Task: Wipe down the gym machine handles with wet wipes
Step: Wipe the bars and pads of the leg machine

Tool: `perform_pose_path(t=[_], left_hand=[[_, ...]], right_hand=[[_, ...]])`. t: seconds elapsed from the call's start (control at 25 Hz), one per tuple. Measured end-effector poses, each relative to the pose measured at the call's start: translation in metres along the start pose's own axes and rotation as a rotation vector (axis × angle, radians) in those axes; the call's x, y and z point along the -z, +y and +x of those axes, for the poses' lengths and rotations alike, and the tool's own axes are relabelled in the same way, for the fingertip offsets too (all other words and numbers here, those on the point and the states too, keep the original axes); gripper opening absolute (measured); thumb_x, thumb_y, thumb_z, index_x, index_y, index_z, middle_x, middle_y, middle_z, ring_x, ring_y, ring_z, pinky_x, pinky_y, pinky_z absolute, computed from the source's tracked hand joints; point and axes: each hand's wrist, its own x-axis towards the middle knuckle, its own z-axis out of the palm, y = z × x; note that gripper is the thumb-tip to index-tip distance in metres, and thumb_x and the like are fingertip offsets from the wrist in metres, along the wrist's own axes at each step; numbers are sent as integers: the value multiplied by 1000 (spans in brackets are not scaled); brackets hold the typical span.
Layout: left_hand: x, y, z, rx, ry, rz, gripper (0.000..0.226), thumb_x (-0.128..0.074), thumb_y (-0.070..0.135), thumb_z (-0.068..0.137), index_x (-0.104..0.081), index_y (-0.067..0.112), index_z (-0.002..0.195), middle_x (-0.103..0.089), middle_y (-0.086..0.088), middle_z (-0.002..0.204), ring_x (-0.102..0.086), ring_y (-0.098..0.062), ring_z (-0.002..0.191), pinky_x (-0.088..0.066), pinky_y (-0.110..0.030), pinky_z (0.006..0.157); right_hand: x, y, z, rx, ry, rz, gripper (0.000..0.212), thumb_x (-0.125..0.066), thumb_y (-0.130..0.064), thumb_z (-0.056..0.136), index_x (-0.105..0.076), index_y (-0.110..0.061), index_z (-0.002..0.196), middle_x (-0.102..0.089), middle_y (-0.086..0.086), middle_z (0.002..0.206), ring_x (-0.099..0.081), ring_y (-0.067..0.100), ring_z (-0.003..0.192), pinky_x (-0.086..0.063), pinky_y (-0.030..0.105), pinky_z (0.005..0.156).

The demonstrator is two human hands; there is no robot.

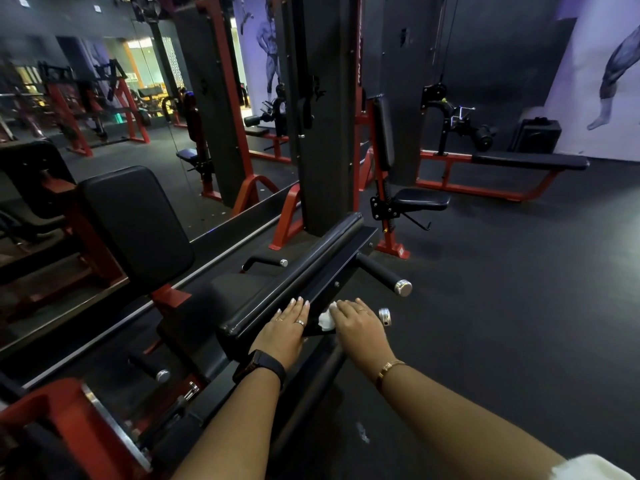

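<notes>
One wet wipe (326, 321) — bunched under the curled right fingers (343, 307), beside the flat left fingers (298, 305).

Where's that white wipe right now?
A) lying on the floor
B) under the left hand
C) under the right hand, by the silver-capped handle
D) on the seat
C: the wipe bunches out from under the right hand, while the left hand lies flat on the padded bar.

Dark floor (502, 306), red-framed bench (530, 161), muralled wall (588, 46), seemingly a mirror (156, 161) at left.
</notes>
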Motion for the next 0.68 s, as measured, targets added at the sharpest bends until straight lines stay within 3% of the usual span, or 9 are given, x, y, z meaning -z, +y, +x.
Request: perform_pose_path(t=[0.08, 0.2, 0.28, 0.4, 0.48, 0.52, 0.6, 0.68], left_hand=[[0, 1, 0, 7, -8, -8, 65, -42, 24, 101, -3, 13, 153, -3, -2, 161, 0, -13, 148, -5, -29, 118], [0, 0, 0, 1, -5, 3, 66, -42, 24, 101, -3, 13, 153, -2, -1, 161, 0, -12, 148, -4, -28, 118], [0, 0, 0, 1, 5, 11, 68, -44, 24, 100, -3, 13, 153, -2, -1, 161, 0, -12, 148, -3, -28, 118], [0, 0, 0, 5, 9, 12, 68, -45, 23, 100, -4, 14, 153, -4, -1, 161, -1, -12, 148, -4, -29, 118], [3, 0, 0, 6, -3, 6, 66, -44, 23, 100, -4, 14, 153, -4, -2, 161, -1, -13, 148, -6, -30, 118], [5, 1, 0, 8, -7, 2, 66, -43, 22, 101, -4, 13, 153, -4, -2, 161, -2, -13, 148, -6, -30, 118], [8, 2, 1, 11, -16, -2, 65, -43, 22, 100, -5, 12, 153, -5, -3, 161, -3, -14, 148, -8, -31, 118], [10, 3, 2, 13, -31, 7, 66, -45, 21, 100, -6, 11, 153, -7, -4, 161, -4, -16, 148, -10, -33, 119]], right_hand=[[-8, -17, 4, 93, -63, 44, 41, -83, -11, 62, -73, -13, 102, -71, 3, 103, -68, 17, 96, -51, 33, 92], [3, 1, -10, 352, -14, 16, 29, -55, -11, 85, -71, -12, 108, -69, 4, 114, -64, 21, 107, -51, 36, 93], [16, 21, -15, 276, 36, -8, 30, -47, -10, 87, -73, -8, 102, -70, 6, 106, -66, 23, 97, -54, 36, 87], [15, 15, 0, -15, -49, 5, 15, -55, -5, 78, -69, -8, 83, -65, 6, 82, -65, 27, 76, -55, 35, 65], [4, -11, 11, -9, -171, 77, 15, -63, -1, 75, -68, -7, 88, -65, 8, 89, -65, 30, 83, -56, 37, 72], [-2, -22, 10, 87, -192, 76, 20, -63, -2, 77, -69, -6, 96, -66, 9, 97, -65, 29, 91, -56, 37, 80], [0, -21, 1, 290, -157, 38, 28, -51, -4, 84, -68, -1, 106, -65, 12, 107, -62, 30, 101, -52, 38, 90], [15, -1, -13, 342, -59, -48, 35, -43, -4, 87, -65, 2, 113, -64, 13, 112, -62, 31, 100, -49, 41, 93]])
